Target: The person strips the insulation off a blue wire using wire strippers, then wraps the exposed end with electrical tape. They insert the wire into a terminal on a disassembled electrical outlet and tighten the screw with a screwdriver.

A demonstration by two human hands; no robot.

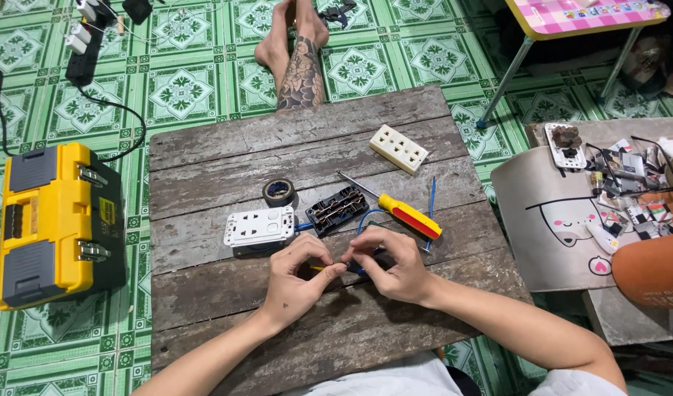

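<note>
Counted on the wooden board: two white socket plates, one flat-faced and one cream with many holes; one black socket back; one roll of black tape; one yellow-and-red screwdriver. Two hands are seen, left and right. One yellow toolbox is noted on the floor.

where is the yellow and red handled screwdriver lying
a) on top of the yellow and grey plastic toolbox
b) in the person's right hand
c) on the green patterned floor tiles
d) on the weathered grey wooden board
d: the yellow and red handled screwdriver lies on the weathered grey wooden board, beside the open black socket body, free of both hands.
</note>
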